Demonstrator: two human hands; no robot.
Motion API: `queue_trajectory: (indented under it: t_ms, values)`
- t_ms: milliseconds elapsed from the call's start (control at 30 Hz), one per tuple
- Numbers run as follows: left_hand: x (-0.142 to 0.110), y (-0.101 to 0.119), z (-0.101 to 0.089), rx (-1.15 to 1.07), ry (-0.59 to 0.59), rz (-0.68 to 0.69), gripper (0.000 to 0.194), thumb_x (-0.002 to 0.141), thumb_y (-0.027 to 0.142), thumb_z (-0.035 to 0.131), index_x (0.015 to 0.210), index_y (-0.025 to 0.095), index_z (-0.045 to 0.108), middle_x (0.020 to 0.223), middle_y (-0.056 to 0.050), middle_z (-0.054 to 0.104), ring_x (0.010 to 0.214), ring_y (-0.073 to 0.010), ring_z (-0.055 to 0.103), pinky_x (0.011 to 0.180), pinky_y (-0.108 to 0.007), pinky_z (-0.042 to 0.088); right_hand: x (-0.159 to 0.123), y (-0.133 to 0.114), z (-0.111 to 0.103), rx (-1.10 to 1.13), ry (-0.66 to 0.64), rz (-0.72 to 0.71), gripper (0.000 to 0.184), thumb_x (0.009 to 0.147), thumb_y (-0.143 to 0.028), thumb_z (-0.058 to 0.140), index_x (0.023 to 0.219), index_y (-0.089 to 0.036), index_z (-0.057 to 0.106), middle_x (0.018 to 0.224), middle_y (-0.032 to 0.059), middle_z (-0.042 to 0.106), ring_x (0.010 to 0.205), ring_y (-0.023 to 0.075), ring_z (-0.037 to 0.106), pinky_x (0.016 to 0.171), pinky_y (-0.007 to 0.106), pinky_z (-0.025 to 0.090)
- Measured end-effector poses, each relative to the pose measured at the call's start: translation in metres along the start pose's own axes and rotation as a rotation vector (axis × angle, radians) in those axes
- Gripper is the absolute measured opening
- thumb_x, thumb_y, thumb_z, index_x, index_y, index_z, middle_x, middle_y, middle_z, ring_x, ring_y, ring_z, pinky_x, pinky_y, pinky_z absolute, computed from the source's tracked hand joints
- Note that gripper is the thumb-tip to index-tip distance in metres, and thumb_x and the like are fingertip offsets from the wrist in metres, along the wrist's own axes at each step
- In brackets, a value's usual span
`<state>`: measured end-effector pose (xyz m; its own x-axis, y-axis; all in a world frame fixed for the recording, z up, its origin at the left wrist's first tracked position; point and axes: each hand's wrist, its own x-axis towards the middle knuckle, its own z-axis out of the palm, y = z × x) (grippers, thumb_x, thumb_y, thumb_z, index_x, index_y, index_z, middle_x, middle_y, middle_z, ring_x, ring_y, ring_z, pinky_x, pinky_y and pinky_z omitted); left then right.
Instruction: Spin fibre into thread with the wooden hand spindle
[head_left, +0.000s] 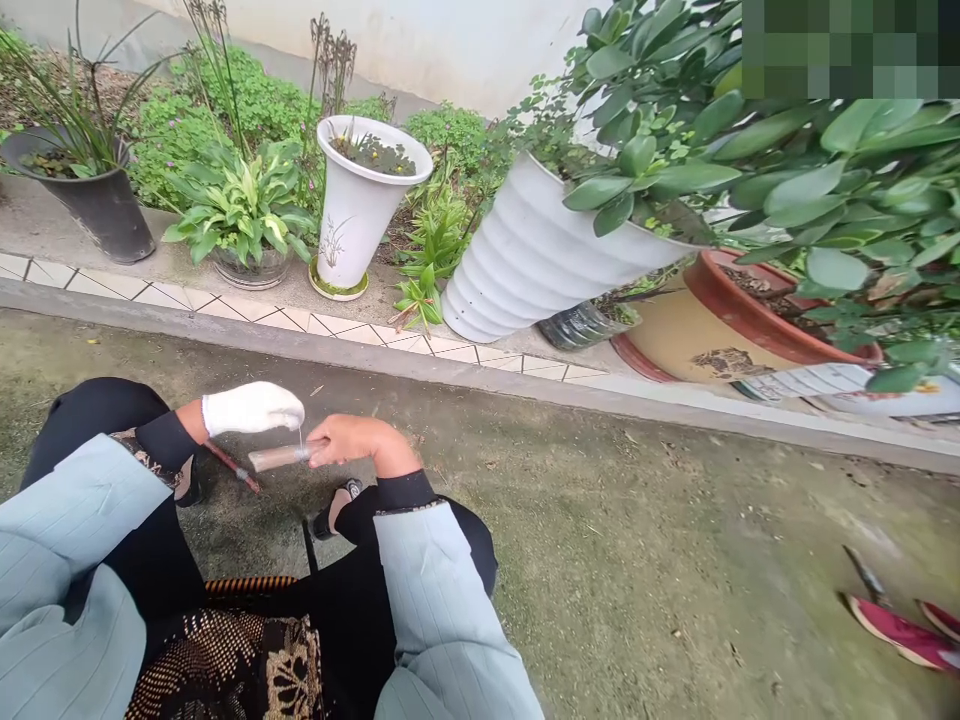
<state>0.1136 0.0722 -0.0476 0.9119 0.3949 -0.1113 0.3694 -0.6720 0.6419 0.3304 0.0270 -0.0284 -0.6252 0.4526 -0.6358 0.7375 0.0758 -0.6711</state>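
My left hand [253,408], in a white knitted glove, is closed in a pinch on a thin pale thread [301,436]. The thread runs down to a pale brown rod [279,457] and is wound around it near my right fingers; whether it is string or wire I cannot tell. My bare right hand [352,440] grips one end of this rod, which points left below the gloved hand. A thin reddish-brown stick [234,467] with a greyish band shows just below my left hand, close to my feet.
Ahead, a tiled ledge [375,335] carries a black pot [105,212], a white pot [365,205], a ribbed white planter [540,240] and a tan pot [675,320] with leafy plants. Red shoes [900,632] appear on the concrete at right.
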Motion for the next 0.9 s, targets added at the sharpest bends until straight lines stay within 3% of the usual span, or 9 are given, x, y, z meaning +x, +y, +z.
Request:
queue_trajectory:
  t_ms: [67,167,300,400,533,633,700,833,900]
  values:
    - [-0.001,-0.003,-0.001,-0.175,0.027,-0.027,0.037,0.095,0.041,0.041,0.09,0.013,0.065,0.085,-0.005,0.066,0.076,-0.0144,0.057,0.072,-0.022,0.043,-0.011,-0.001,-0.003,0.19,0.074,-0.176,0.023,0.076,-0.036,0.065,0.088,-0.017,0.065,0.063,-0.0041,0.053,0.054,0.0076,0.049,0.054,0.02,0.035]
    - [-0.001,-0.003,0.001,-0.343,0.098,-0.094,0.043,0.095,0.046,0.039,0.095,0.012,0.064,0.083,-0.005,0.065,0.07,-0.0129,0.055,0.067,-0.022,0.044,-0.029,-0.001,-0.012,0.525,0.459,-0.317,0.03,0.074,-0.037,0.065,0.094,-0.015,0.062,0.063,-0.0053,0.049,0.052,0.0064,0.044,0.052,0.02,0.035]
    - [0.003,0.005,0.001,-0.285,0.026,-0.054,0.037,0.095,0.042,0.04,0.09,0.014,0.065,0.085,-0.003,0.067,0.074,-0.0127,0.056,0.075,-0.022,0.043,-0.033,0.005,-0.02,0.829,0.822,-0.283,0.026,0.075,-0.04,0.061,0.082,-0.016,0.054,0.063,-0.0046,0.048,0.05,0.0065,0.041,0.049,0.022,0.036]
    - [0.004,0.013,-0.002,-0.245,-0.04,0.0,0.033,0.095,0.036,0.04,0.089,0.015,0.065,0.087,-0.004,0.068,0.076,-0.013,0.058,0.077,-0.021,0.043,-0.022,0.015,-0.021,0.695,0.923,-0.067,0.023,0.076,-0.039,0.059,0.074,-0.018,0.05,0.061,-0.0037,0.048,0.05,0.0081,0.043,0.05,0.023,0.036]
    - [0.003,0.017,-0.005,-0.16,-0.049,0.022,0.031,0.096,0.033,0.04,0.089,0.016,0.065,0.085,-0.003,0.068,0.075,-0.013,0.059,0.074,-0.02,0.042,-0.012,0.022,-0.021,0.224,0.954,0.232,0.022,0.08,-0.04,0.057,0.082,-0.019,0.059,0.064,-0.0006,0.055,0.059,0.0128,0.05,0.057,0.025,0.034]
    - [0.001,0.014,-0.007,-0.107,-0.015,0.01,0.033,0.096,0.034,0.038,0.089,0.016,0.065,0.085,-0.003,0.068,0.075,-0.0131,0.059,0.074,-0.02,0.042,-0.01,0.02,-0.02,-0.051,0.91,0.354,0.024,0.084,-0.041,0.056,0.091,-0.019,0.064,0.08,0.0046,0.064,0.071,0.0162,0.055,0.061,0.026,0.033]
    - [-0.001,0.01,-0.009,-0.067,0.056,-0.03,0.034,0.096,0.035,0.038,0.09,0.016,0.065,0.087,-0.003,0.068,0.077,-0.0135,0.06,0.075,-0.021,0.042,-0.007,0.018,-0.017,-0.16,0.77,0.374,0.023,0.083,-0.038,0.057,0.093,-0.019,0.066,0.084,0.0063,0.066,0.073,0.0166,0.056,0.06,0.026,0.033]
    - [-0.003,0.004,-0.013,-0.043,0.164,-0.14,0.032,0.094,0.038,0.042,0.089,0.015,0.065,0.089,-0.002,0.069,0.08,-0.0143,0.06,0.076,-0.022,0.042,0.002,0.01,-0.005,-0.085,0.138,0.162,0.018,0.076,-0.034,0.064,0.085,-0.018,0.067,0.067,0.0001,0.058,0.058,0.0115,0.052,0.053,0.023,0.033]
    - [-0.003,0.002,-0.012,-0.098,0.161,-0.158,0.031,0.092,0.037,0.043,0.087,0.015,0.064,0.087,-0.002,0.069,0.079,-0.0139,0.059,0.076,-0.022,0.043,0.003,0.005,0.0,0.024,-0.05,-0.02,0.021,0.075,-0.035,0.065,0.088,-0.018,0.068,0.064,-0.0031,0.054,0.054,0.009,0.049,0.052,0.021,0.035]
